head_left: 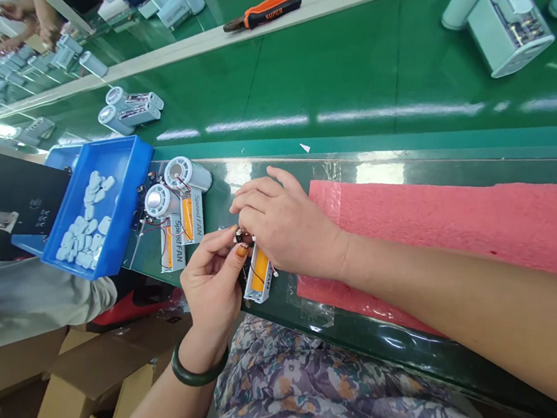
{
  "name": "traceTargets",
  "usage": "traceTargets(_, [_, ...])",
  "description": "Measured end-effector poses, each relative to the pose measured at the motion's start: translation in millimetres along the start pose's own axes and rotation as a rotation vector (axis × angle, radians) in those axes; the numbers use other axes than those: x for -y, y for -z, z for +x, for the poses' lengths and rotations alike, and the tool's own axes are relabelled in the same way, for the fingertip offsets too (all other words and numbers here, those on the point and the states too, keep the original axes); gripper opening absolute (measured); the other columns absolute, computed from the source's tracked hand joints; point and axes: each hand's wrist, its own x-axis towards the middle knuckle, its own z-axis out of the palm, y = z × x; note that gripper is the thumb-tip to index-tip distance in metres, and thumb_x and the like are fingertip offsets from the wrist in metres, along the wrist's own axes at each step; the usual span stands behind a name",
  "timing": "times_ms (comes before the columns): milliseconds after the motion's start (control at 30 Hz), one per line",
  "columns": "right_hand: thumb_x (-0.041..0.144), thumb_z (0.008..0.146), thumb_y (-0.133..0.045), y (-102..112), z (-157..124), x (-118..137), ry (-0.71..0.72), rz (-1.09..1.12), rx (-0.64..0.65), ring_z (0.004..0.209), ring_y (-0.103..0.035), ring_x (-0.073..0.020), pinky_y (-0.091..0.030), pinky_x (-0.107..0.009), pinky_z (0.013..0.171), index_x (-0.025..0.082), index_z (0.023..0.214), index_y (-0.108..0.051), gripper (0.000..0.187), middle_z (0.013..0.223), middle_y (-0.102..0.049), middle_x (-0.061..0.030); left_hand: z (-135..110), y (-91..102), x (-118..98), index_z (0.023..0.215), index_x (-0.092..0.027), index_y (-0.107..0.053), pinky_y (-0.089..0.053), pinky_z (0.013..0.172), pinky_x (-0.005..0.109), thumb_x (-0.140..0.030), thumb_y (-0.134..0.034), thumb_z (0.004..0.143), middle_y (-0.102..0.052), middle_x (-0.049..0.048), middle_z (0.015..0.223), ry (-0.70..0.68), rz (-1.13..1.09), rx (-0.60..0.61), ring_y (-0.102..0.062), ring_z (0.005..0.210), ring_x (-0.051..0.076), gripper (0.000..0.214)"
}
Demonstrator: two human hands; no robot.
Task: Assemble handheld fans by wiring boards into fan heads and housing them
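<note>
My left hand (218,272) pinches a small dark circuit board (238,235) between thumb and fingers. Right beside it, my right hand (289,227) reaches over from the right, its index finger bent down at the board and its other fingers stretched out. Its thumb and whatever it grips are hidden. Under my hands lies a handheld fan body (259,275), pale blue-grey, with an orange battery in its open handle and thin wires coming out. My right hand covers its upper end. Two similar opened fans (184,215) lie to the left, their batteries and wires showing.
A blue bin (131,165) of small white plastic parts (84,240) stands at left. A red foam mat (458,219) lies on the right. Pliers (265,11) rest on the pale divider. More fan bodies (509,34) stand across the green bench. A co-worker's sleeve (47,297) is at left.
</note>
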Motion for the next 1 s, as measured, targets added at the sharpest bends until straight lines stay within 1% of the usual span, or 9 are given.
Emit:
traceTargets(67, [0.008, 0.096, -0.047, -1, -1, -1, 0.004, 0.010, -0.002, 0.124, -0.055, -0.0283, -0.027, -0.058, 0.117, 0.014, 0.100, -0.069, 0.023, 0.122, -0.071, -0.0119, 0, 1.3, 2, 0.096, -0.027, -0.081, -0.059, 0.077, 0.021, -0.032, -0.090, 0.072, -0.075, 0.0022, 0.097, -0.043, 0.015, 0.017, -0.069, 0.086, 0.012, 0.026])
traceTargets(133, [0.009, 0.096, -0.048, 0, -2, -2, 0.007, 0.037, -0.007, 0.125, -0.055, -0.0276, -0.027, -0.057, 0.118, 0.015, 0.100, -0.069, 0.021, 0.123, -0.071, -0.0109, -1, 2.0, 3, 0.097, -0.027, -0.081, -0.059, 0.080, 0.021, -0.029, -0.089, 0.074, -0.075, 0.0021, 0.099, -0.048, 0.009, 0.032, -0.070, 0.090, 0.013, 0.024])
traceTargets(267, [0.011, 0.093, -0.054, 3, -5, -2, -0.024, 0.102, -0.016, 0.131, -0.052, -0.0274, -0.029, -0.056, 0.117, 0.018, 0.099, -0.068, 0.017, 0.131, -0.069, -0.0091, -3, 0.6, 1, 0.106, -0.027, -0.079, -0.060, 0.078, 0.018, -0.030, -0.093, 0.069, -0.076, 0.0012, 0.094, 0.087, -0.091, -0.014, -0.071, 0.083, 0.010, 0.040])
traceTargets(333, [0.013, 0.091, -0.056, 6, -7, -1, -0.045, 0.122, -0.016, 0.133, -0.051, -0.0284, -0.031, -0.056, 0.116, 0.019, 0.096, -0.068, 0.014, 0.135, -0.067, -0.0091, -4, -0.9, 0, 0.103, -0.025, -0.078, -0.061, 0.077, 0.018, -0.028, -0.095, 0.064, -0.077, 0.0015, 0.091, 0.126, -0.140, -0.041, -0.073, 0.082, 0.011, 0.043])
traceTargets(433, [0.014, 0.089, -0.056, 9, -9, -1, -0.063, 0.142, -0.023, 0.135, -0.050, -0.0303, -0.034, -0.057, 0.115, 0.019, 0.093, -0.068, 0.014, 0.140, -0.064, -0.0104, -5, -2.2, 0, 0.094, -0.022, -0.078, -0.062, 0.075, 0.018, -0.027, -0.095, 0.063, -0.077, 0.0024, 0.090, 0.138, -0.189, -0.026, -0.074, 0.082, 0.012, 0.036])
traceTargets(500, [0.014, 0.090, -0.055, 9, -9, -1, -0.063, 0.154, -0.030, 0.134, -0.050, -0.0307, -0.036, -0.057, 0.113, 0.019, 0.092, -0.068, 0.014, 0.140, -0.064, -0.0106, -5, -2.2, 0, 0.092, -0.022, -0.078, -0.062, 0.076, 0.018, -0.027, -0.095, 0.064, -0.077, 0.0020, 0.092, 0.144, -0.220, -0.009, -0.075, 0.083, 0.012, 0.032])
traceTargets(600, [0.015, 0.091, -0.053, 9, -9, 0, -0.063, 0.157, -0.039, 0.133, -0.051, -0.0308, -0.038, -0.057, 0.113, 0.019, 0.091, -0.068, 0.015, 0.139, -0.064, -0.0106, -4, -1.1, -2, 0.092, -0.023, -0.079, -0.063, 0.080, 0.019, -0.028, -0.094, 0.067, -0.079, 0.0025, 0.094, 0.163, -0.255, 0.010, -0.076, 0.085, 0.013, 0.030])
traceTargets(767, [0.015, 0.091, -0.053, 7, -8, 1, -0.076, 0.145, -0.063, 0.133, -0.051, -0.0299, -0.039, -0.054, 0.112, 0.019, 0.090, -0.068, 0.015, 0.139, -0.065, -0.0109, 0, 0.0, -5, 0.095, -0.023, -0.080, -0.065, 0.082, 0.025, -0.034, -0.092, 0.069, -0.081, 0.0043, 0.092, 0.205, -0.289, 0.028, -0.078, 0.084, 0.017, 0.031])
traceTargets(1000, [0.015, 0.091, -0.054, 5, -7, 1, -0.097, 0.154, -0.079, 0.132, -0.050, -0.0305, -0.039, -0.053, 0.112, 0.017, 0.088, -0.068, 0.014, 0.137, -0.065, -0.0139, 3, -1.8, -7, 0.091, -0.022, -0.080, -0.064, 0.078, 0.020, -0.032, -0.093, 0.069, -0.081, 0.0038, 0.089, 0.191, -0.281, 0.027, -0.077, 0.080, 0.014, 0.028])
